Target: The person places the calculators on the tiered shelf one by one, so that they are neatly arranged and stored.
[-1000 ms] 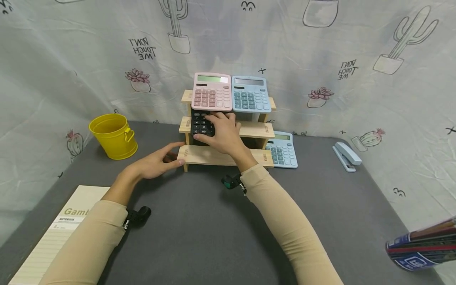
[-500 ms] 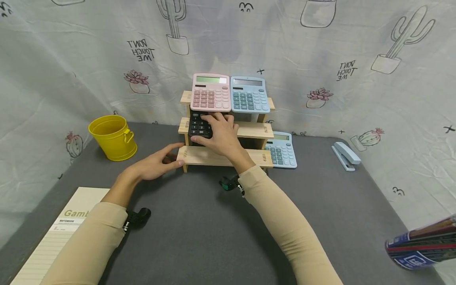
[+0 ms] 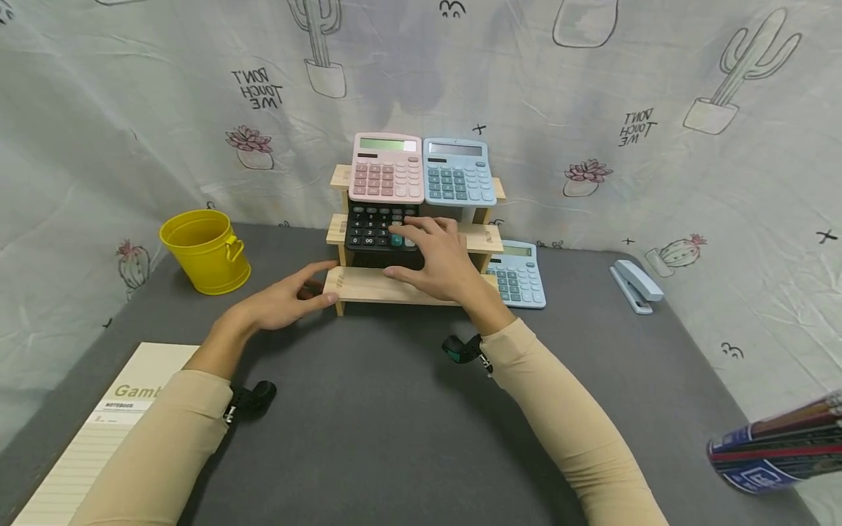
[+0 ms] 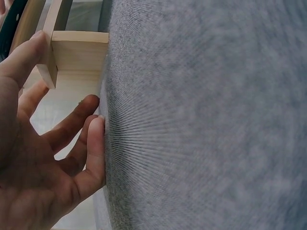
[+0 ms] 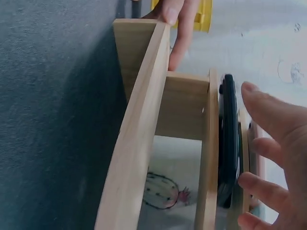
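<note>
A three-step wooden rack [image 3: 375,286] stands at the back of the table. On its middle step leans a black calculator [image 3: 370,225]. My right hand [image 3: 449,261] is at that calculator's right side, thumb spread from the fingers; in the right wrist view its fingertips [image 5: 249,181] are close to the calculator [image 5: 229,143], contact unclear. My left hand [image 3: 279,301] holds the left end of the lowest step, its thumb at the front and index finger behind. A pink calculator [image 3: 386,169] and a light blue calculator [image 3: 459,174] lean side by side on the top step.
Another light blue calculator [image 3: 522,281] lies on the table behind the rack's right end. A yellow bucket [image 3: 213,259] stands left, a notebook [image 3: 99,431] lies front left. Far right are a stapler [image 3: 636,286] and a tilted pencil holder [image 3: 756,467].
My right hand has moved right across the black calculator, uncovering most of its keys and letting go of its left part. My left hand stays at the rack's end.
</note>
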A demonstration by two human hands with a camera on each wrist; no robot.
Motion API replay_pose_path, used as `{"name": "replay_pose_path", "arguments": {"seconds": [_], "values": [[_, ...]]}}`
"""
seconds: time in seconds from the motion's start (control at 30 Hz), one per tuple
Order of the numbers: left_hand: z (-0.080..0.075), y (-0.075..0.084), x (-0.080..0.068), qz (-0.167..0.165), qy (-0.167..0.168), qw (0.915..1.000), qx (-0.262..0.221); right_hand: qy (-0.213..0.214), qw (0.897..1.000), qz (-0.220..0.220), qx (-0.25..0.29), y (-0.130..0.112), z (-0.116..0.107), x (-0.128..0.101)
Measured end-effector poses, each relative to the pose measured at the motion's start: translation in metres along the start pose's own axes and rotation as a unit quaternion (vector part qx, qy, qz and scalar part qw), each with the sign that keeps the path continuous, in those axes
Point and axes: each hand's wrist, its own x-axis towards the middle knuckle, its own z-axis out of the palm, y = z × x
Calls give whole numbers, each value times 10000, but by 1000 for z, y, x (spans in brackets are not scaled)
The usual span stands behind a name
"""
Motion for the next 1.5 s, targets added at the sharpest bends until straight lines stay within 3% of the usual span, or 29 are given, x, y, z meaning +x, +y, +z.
{"name": "replay_pose_path", "arguments": {"seconds": [0.3,0.73,0.97,1.13,1.5], "values": [[-1,2,0,46,28,9999,132,124,9995,-158,254,21,-9,-21],[1,1,2,35,-28,10000,77,304,9994,-168,91,55,-28,-58],[-1,2,1,-29,-7,10000,79,342,9992,184,17,81,-40,-77],[1,0,1,-24,-52,9999,115,617,9978,253,-6,102,-43,-87],[0,2,-1,14,8,9999,172,851,9949,540,100,133,-44,-95]]}}
